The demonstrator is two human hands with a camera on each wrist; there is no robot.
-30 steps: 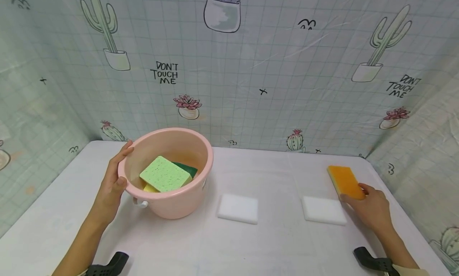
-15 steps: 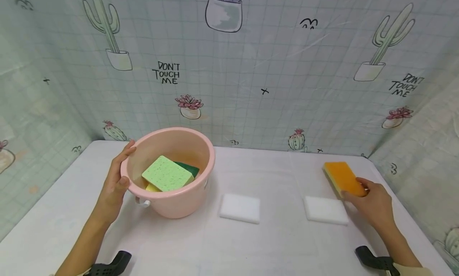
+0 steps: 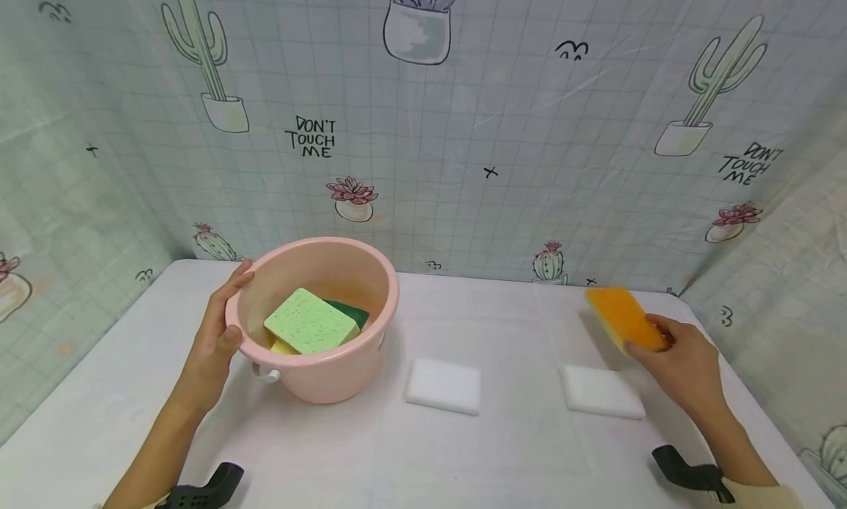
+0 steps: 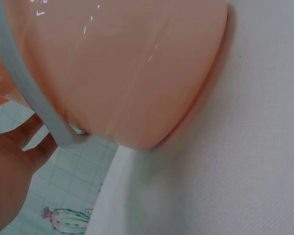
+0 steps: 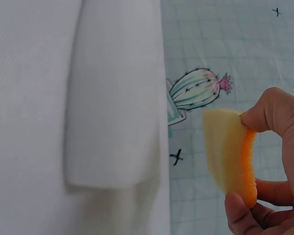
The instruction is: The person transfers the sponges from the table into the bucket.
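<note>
On the left of the head view, my left hand grips the rim of a pink bucket, thumb on the near side and fingers round the edge. Inside the bucket a light green sponge lies over a dark green piece and a yellow one, both mostly hidden. My right hand pinches an orange-topped sponge at its near end, raised off the table. In the right wrist view that sponge shows a pale yellow body, bent slightly between thumb and fingers.
Two white sponge pads lie flat on the table: one pad right of the bucket, the other pad just left of my right hand. A white bucket handle hangs outside the bucket. Printed curtains stand behind and at both sides.
My right hand has lifted the orange sponge off the table and shifted it slightly left and away from me. The left hand keeps its hold on the bucket, which stays in place.
</note>
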